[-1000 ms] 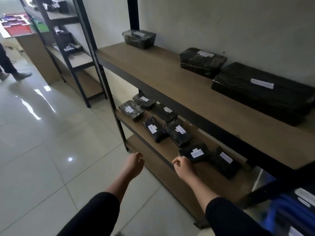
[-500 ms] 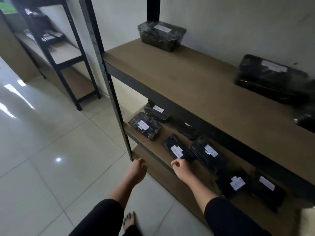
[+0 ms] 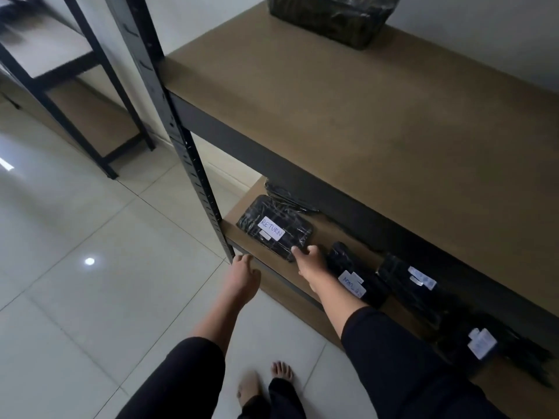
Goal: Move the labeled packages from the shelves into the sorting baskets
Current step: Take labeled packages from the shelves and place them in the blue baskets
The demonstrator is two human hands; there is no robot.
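Observation:
A black wrapped package with a white RETURN label [image 3: 273, 228] lies at the left end of the lower shelf [image 3: 251, 252]. My right hand [image 3: 310, 261] rests its fingertips on that package's near right corner, fingers apart and not closed around it. My left hand [image 3: 242, 275] hovers by the shelf's front edge, just beside the black upright post [image 3: 193, 164], loosely curled and holding nothing. More black labeled packages [image 3: 352, 278] [image 3: 406, 278] [image 3: 481, 343] lie in a row to the right on the same shelf.
The upper shelf board [image 3: 363, 116] overhangs the lower one and bears a dark wrapped box [image 3: 332, 16] at the back. Another black rack [image 3: 69, 86] stands at the left. Glossy tiled floor [image 3: 90, 267] stretches to the left; my bare foot [image 3: 281, 373] is below.
The view has moved left and closer to the lower shelf. My right hand has reached forward from the shelf edge onto the RETURN package. My left hand stays near the post.

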